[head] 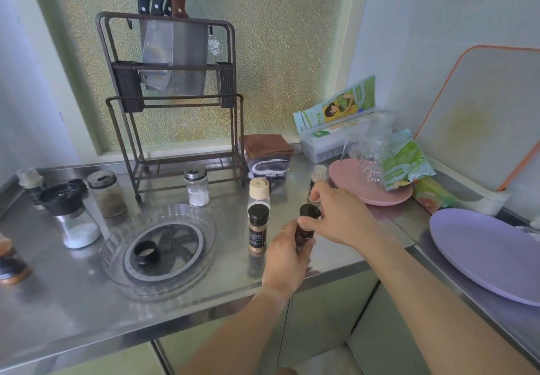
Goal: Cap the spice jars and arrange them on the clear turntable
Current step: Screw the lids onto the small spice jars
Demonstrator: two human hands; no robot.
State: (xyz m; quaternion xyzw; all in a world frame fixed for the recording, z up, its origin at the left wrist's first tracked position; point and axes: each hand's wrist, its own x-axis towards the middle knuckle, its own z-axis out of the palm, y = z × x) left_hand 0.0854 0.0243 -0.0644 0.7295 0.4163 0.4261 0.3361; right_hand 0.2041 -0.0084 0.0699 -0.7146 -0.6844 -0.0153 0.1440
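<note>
knife rack (175,105), pink plate (388,193), purple plate (482,254)

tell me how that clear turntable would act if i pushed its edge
The clear turntable would probably spin rather than slide, given its round inner disc. It looks like thin plastic, so likely light. The loose black cap lying on it might slide around.

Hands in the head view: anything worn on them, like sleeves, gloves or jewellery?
Both forearms are bare, with no sleeves in view, and there are no gloves. The left hand has a thin gold-coloured ring on one finger. The right hand shows nothing worn.
</note>
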